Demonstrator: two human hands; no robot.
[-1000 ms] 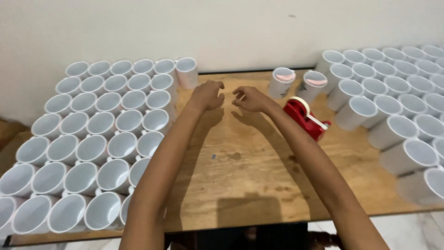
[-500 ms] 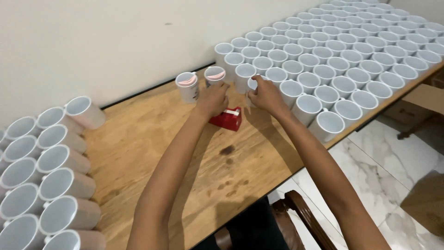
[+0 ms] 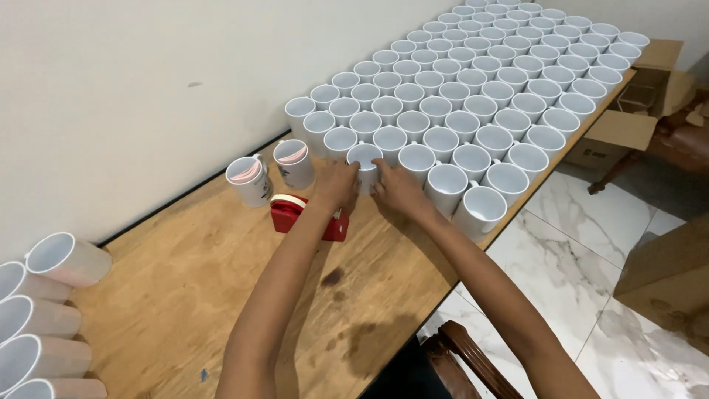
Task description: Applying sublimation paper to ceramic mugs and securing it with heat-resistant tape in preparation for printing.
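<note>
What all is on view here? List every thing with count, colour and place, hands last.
upright white mugs: many, too many to count surely, white, packed in rows on the right part of the table up to the wall
front mug: one, white, nearest corner of that block, between both hands
wrapped mugs: two, white with a pinkish sheet inside, standing apart by the wall
tape dispenser: one, red, under the left forearm
lying mugs: four in view, white, on their sides at the left edge
table: one, light wood
cardboard boxes: at least two, brown, on the floor at right
left hand: on the front mug
right hand: on the front mug
</note>
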